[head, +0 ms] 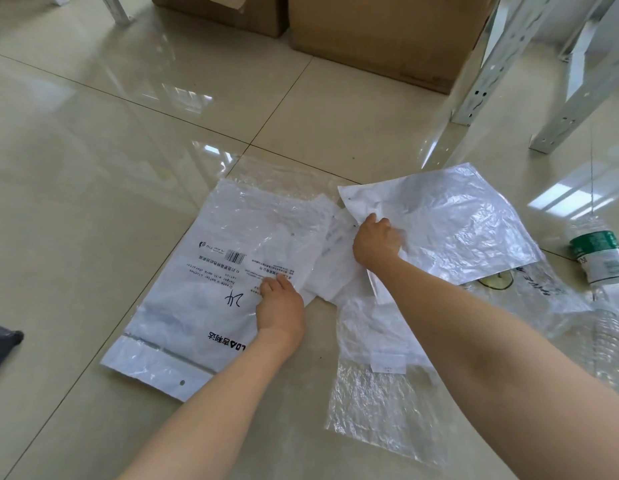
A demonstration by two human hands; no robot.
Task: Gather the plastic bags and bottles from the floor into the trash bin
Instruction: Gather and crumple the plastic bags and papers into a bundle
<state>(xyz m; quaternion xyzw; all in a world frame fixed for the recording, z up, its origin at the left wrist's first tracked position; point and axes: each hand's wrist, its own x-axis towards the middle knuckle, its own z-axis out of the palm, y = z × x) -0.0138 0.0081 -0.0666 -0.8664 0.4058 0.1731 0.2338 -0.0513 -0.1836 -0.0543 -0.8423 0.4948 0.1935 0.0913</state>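
Several clear and white plastic bags lie spread on the tiled floor. My left hand (279, 304) pinches the right edge of a large printed white bag (197, 292) with a barcode and black lettering. My right hand (376, 242) grips the left edge of a crinkled white bag (453, 223), whose near side is lifted off the floor. A clear bag with a small label (377, 386) lies below my right forearm. At the right edge lie a clear bottle with a green label (601, 259) and a second clear bottle (609, 336). No trash bin is in view.
Two cardboard boxes (381, 32) stand at the back. White metal shelf legs (488, 81) rise at the right. A dark object (3, 341) sits at the left edge. A printed clear bag (530, 289) lies under the crinkled one.
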